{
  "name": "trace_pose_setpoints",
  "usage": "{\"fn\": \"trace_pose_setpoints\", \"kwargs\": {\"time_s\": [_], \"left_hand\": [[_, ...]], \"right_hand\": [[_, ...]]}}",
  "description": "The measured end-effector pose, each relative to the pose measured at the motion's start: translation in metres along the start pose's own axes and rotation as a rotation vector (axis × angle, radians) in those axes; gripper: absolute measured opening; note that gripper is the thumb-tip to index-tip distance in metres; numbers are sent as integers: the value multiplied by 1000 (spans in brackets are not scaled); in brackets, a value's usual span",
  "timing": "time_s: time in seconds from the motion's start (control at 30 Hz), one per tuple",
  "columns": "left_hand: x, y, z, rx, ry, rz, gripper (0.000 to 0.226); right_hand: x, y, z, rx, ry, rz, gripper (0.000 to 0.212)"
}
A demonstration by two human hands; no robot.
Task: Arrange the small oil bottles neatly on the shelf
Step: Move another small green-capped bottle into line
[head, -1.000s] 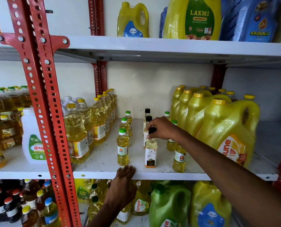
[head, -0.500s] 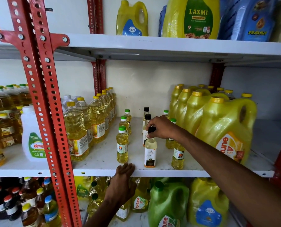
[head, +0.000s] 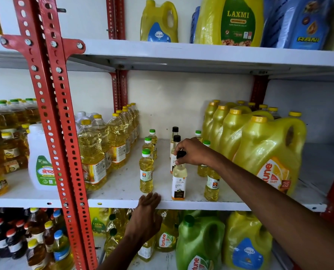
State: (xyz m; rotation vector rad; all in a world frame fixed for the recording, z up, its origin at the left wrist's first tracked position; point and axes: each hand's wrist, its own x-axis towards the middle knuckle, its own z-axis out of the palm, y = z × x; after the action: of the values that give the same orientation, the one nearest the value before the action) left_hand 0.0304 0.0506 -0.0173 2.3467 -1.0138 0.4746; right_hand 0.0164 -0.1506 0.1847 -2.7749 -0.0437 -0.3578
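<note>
almost nothing has moved since the earlier frames: the right hand [head: 194,152] is still pinched on the black cap of the front pale bottle [head: 179,182], and the left hand [head: 145,215] still lies flat, fingers open, against the near lip of the shelf [head: 211,205], gripping nothing.

the small bottles stand in the middle of the white shelf, between the tall clear bottles [head: 93,152] on the left and the big yellow jugs [head: 267,152] on the right. they already form three rough files running from near to far: a left file of green-capped bottles [head: 146,170], a middle file of black-capped ones, and a right file [head: 212,184] partly hidden by the forearm. the left file looks straight; the held bottle sits near the front edge, and whether the right file lines up i cannot tell. i'd judge the job mostly done, with spacing and nudging left.

the small bottles are clear, slim, round plastic with paper labels and screw caps, yellow oil inside; the black-capped ones hold paler contents. the shelf is painted, scuffed and smooth, so bottles should slide easily yet tip if pushed high up.
</note>
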Motion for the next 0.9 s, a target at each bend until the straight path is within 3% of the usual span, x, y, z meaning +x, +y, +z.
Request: {"fn": "trace_pose_setpoints", "kwargs": {"time_s": [0.17, 0.33, 0.47, 0.57, 0.7, 0.9], "left_hand": [[-4, -9, -1, 46, 16, 55, 62], [-14, -36, -18, 144, 80, -27, 62], [-22, -72, -36, 229, 79, -158, 69], [-30, -92, -44, 217, 44, -165, 68], [-32, -95, -46, 185, 44, -127, 68], [-31, -97, -40, 125, 71, -143, 70]], "right_hand": [[5, 1, 2, -40, -6, 17, 43], [9, -3, 3, -131, 25, -4, 70], [19, -35, 15, -112, 150, -172, 55], [33, -63, 30, -119, 14, -259, 45], [54, -74, 44, -126, -126, -229, 38], [63, -78, 40, -102, -122, -215, 27]]}}
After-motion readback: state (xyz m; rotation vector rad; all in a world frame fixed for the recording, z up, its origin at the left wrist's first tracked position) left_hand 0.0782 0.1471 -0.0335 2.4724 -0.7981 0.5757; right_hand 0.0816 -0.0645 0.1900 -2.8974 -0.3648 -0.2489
